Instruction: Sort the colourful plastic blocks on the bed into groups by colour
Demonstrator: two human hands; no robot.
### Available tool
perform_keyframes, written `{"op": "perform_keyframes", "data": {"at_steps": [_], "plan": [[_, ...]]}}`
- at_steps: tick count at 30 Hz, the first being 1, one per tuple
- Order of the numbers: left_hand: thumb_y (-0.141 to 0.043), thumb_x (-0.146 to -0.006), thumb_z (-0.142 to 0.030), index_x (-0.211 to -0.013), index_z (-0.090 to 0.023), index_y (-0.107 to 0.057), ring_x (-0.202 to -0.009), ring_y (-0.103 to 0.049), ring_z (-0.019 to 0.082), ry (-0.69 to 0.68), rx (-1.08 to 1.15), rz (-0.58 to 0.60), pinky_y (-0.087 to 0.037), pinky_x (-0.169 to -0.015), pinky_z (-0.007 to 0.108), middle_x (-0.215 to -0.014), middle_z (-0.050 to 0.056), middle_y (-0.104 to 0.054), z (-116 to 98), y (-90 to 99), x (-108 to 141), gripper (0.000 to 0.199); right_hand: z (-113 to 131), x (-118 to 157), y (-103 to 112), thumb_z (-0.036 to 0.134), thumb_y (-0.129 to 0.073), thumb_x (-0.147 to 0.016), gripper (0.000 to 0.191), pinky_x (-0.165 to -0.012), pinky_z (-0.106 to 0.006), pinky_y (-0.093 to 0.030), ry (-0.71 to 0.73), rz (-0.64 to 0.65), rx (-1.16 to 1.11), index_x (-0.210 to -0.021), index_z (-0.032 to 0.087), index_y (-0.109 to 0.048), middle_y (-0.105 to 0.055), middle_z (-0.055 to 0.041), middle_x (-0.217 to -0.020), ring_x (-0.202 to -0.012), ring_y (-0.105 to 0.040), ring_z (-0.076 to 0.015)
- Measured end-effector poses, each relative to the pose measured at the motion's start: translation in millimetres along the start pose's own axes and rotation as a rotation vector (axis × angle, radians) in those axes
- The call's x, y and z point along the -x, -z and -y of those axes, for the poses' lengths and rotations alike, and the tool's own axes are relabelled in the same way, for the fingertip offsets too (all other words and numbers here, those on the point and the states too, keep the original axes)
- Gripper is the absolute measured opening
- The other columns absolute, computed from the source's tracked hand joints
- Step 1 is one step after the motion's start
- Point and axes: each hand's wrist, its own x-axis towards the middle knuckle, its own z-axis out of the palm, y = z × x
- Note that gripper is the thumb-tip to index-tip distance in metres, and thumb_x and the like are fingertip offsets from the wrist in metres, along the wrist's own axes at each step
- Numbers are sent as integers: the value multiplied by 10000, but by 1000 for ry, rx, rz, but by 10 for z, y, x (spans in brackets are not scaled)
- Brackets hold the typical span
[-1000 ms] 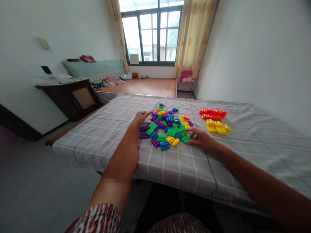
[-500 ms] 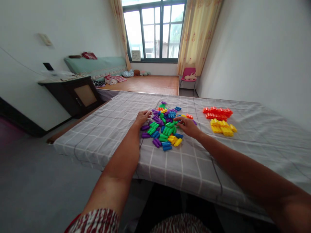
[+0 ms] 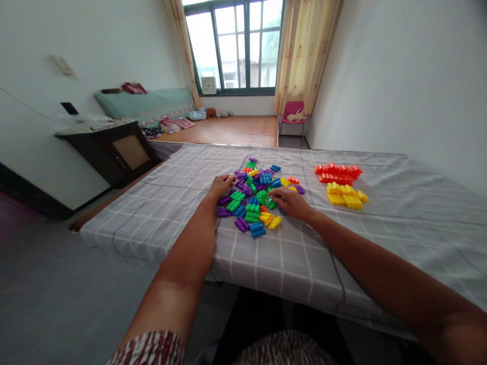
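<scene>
A loose pile of coloured plastic blocks (image 3: 255, 197) in green, purple, blue, yellow and orange lies in the middle of a grey checked sheet (image 3: 182, 203) on a bed. My left hand (image 3: 219, 185) rests at the pile's left edge with fingers curled on the sheet, holding nothing that shows. My right hand (image 3: 289, 201) lies on the pile's right side, fingertips touching green blocks (image 3: 262, 196). Whether it grips one I cannot see. To the right lie a sorted group of orange blocks (image 3: 338, 173) and a group of yellow blocks (image 3: 344, 197).
A dark wooden cabinet (image 3: 110, 149) stands left of the bed. Behind are a raised wooden platform (image 3: 228, 129), a green bench with clothes (image 3: 148, 104), a pink chair (image 3: 292, 114) and a window with yellow curtains (image 3: 302, 50). A white wall (image 3: 411, 81) runs along the right.
My right hand moved left from the pile's lower right edge onto the pile, pushing blocks closer together. My left hand stayed at the pile's left edge.
</scene>
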Motion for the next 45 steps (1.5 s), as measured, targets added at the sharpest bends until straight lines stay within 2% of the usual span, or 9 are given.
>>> {"op": "perform_keyframes", "data": {"at_steps": [9,14,18,23,28,31,34,39,45], "plan": [[-556,-763,-533,-830,-140,-721,-786,-676,204,23,-10,-3,-526,-742,318,-860,74,-739,-74,-11,41,431,21,-54,-66,315,-556,-900,334,-866,-382,-481,14,-78,25,-1217,221,-604,-675,-84,-1097,-915,-620,-210],[-573,-715,-582,-846,-156,-720,-794,-673,199,13,-40,-14,-511,-725,283,-870,63,-747,-118,21,66,469,156,-57,-144,296,-685,-789,296,-861,-398,-476,2,-57,61,-1058,188,-624,-670,-95,-1035,-968,-598,-247],[-575,-696,-590,-810,-200,-723,-798,-677,213,9,-60,6,-516,-723,298,-838,40,-747,-184,65,87,433,100,-114,93,197,-674,-731,328,-813,-352,-508,-35,-168,-17,-1042,222,-571,-655,-55,-1026,-923,-611,-202],[-590,-661,-596,-783,-231,-730,-796,-681,228,8,-88,14,-528,-759,329,-818,26,-749,-224,102,85,409,-722,-50,1118,194,-648,-709,345,-818,-340,-530,-188,-504,-99,-1029,210,-521,-652,-56,-1084,-927,-639,-172],[-584,-634,-678,-793,-239,-735,-825,-687,254,9,-125,19,-530,-789,354,-844,27,-759,-201,121,46,491,-1872,660,2130,218,-702,-643,368,-783,-364,-527,-767,-883,218,-958,182,-517,-664,-91,-959,-855,-645,-214],[-571,-606,-745,-825,-189,-744,-837,-691,268,6,-143,33,-530,-805,358,-884,61,-762,-208,130,45,622,-2307,1124,2216,275,-753,-611,360,-800,-380,-515,-1016,-747,378,-881,187,-531,-672,-86,-897,-874,-643,-250],[-570,-590,-776,-851,-166,-748,-859,-691,276,7,-155,39,-531,-810,355,-912,78,-761,-215,141,51,687,-2527,1373,2103,369,-766,-617,398,-838,-401,-501,-1068,-628,462,-911,196,-562,-685,-101,-956,-979,-624,-290],[-591,-579,-767,-891,-184,-751,-894,-691,277,35,-160,46,-527,-820,340,-935,67,-763,-182,148,27,680,-2659,1476,2111,387,-744,-652,532,-880,-381,-492,-1024,-573,434,-1105,167,-572,-696,-131,-1083,-1013,-638,-272],[-613,-554,-760,-860,-195,-750,-885,-689,276,75,-158,19,-534,-766,329,-899,45,-767,-235,124,48,657,-2637,1519,2130,276,-634,-728,329,-850,-330,-495,-836,-466,512,-1043,182,-662,-730,-90,-1037,-943,-677,-233]]}}
